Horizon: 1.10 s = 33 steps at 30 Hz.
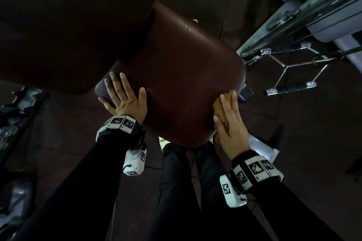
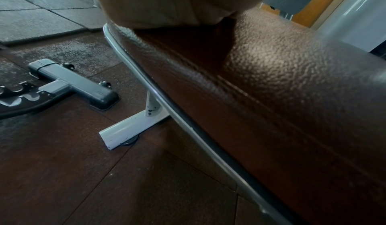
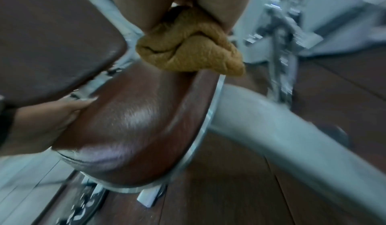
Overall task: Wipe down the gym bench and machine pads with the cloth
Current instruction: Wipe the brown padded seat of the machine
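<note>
A brown padded seat (image 1: 186, 84) fills the middle of the head view, with the darker backrest pad (image 1: 68, 25) above and to its left. My left hand (image 1: 125, 100) lies flat with spread fingers on the seat's left edge. My right hand (image 1: 229, 121) presses a tan cloth (image 1: 220, 108) against the seat's right edge. In the right wrist view the cloth (image 3: 192, 50) is bunched between my thumb and fingers (image 3: 133, 13), touching the seat rim (image 3: 204, 86). The left wrist view shows the textured seat side (image 2: 282, 79) under my palm (image 2: 167, 2).
A grey cable machine (image 1: 313, 6) with a chrome handle bar (image 1: 290, 66) stands at the right. A white bench foot (image 2: 129, 129) and a grey machine foot (image 2: 73, 83) rest on the rubber floor tiles. My legs (image 1: 176, 182) stand just in front of the seat.
</note>
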{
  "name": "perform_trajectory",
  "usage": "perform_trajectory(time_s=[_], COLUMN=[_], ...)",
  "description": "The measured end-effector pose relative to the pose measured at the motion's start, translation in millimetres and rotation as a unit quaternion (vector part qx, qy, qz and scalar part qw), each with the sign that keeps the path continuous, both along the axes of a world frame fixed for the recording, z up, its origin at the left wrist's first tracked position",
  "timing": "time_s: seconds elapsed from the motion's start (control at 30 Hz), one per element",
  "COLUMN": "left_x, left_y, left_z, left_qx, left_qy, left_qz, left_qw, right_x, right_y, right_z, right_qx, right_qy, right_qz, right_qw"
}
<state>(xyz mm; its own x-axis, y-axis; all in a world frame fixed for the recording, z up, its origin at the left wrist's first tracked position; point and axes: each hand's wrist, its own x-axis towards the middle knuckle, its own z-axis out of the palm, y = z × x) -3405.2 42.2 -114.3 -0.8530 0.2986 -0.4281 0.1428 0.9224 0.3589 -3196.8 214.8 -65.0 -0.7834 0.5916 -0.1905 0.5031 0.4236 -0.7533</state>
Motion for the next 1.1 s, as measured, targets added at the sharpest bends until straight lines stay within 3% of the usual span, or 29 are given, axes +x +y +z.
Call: perform_trajectory(time_s=[0.1,0.2,0.33,0.47,0.7,0.87,1.1], left_x=[2,3,6,9,83,142,152], left_y=[0,-1,-1,5,65,106,117], left_z=[-1,-3,-3,8,53,62,42], left_qx=[0.003,0.002,0.002,-0.021,0.025,0.036,0.012], left_qy=[0.01,0.023,0.033,0.075,0.036,0.017,0.025], left_qz=[0.004,0.005,0.016,0.032,0.164,0.121,0.113], left_qw=[1.0,1.0,0.999,0.996,0.986,0.992,0.993], right_x=[-26,-45,-46,-44,-68,-74,-72], right_y=[2,-11,-24,-5,57,63,66], right_z=[6,1,-8,-6,-10,-18,-27], right_qx=[0.026,-0.005,0.027,0.014,0.136,0.126,0.124], right_qy=[0.003,-0.048,-0.062,-0.048,-0.213,-0.246,-0.253], right_qz=[0.101,0.183,0.252,0.209,0.149,0.157,0.162], right_qw=[0.995,0.982,0.965,0.977,0.956,0.948,0.946])
